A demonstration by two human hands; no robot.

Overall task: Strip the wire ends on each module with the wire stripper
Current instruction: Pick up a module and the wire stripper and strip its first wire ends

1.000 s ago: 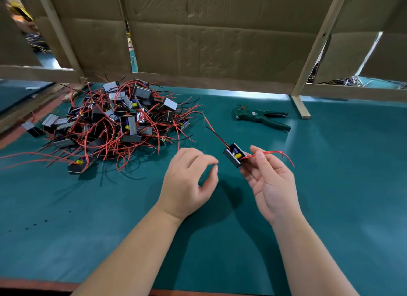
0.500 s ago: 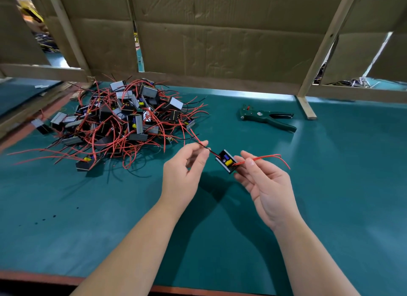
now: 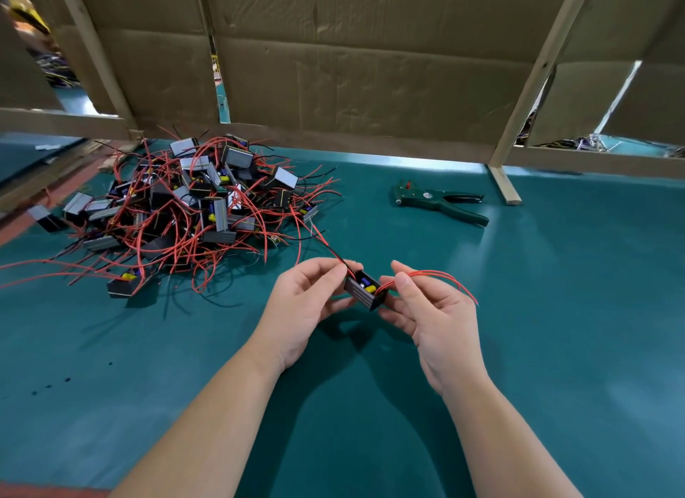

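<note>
1. The module (image 3: 365,292) is held just above the green mat (image 3: 556,330), near the centre of the scene, between the two hands.
2. The left hand (image 3: 304,308) is closed in a pinch: a red-and-black lead (image 3: 328,247) is gripped between thumb and forefinger where it leaves the module's left end.
3. The right hand (image 3: 437,323) is also closed. The red wires (image 3: 441,277) at the module's right end are pinched under the thumb. The module seems to be propped by the curled fingers, though that contact is partly hidden.
4. The wire stripper (image 3: 441,203) is left lying on the mat, far and to the right, well apart from both hands. Stripping is judged not yet begun on this module.
5. The pile of modules (image 3: 185,208) is heaped at the far left, and the pinched lead is seen running back toward it. If its end is caught there, neighbouring modules could be dragged out with it.
6. The module is carried largely by its wires, so their joints could be strained by a sharp tug.
7. One hand must be freed to fetch the stripper. The module could be dropped or twisted if only wire is pinched by the other.
8. The wires look thin, so strands could be nicked if an end is seated badly in the tool. Whether any end is already bare cannot be told.
</note>
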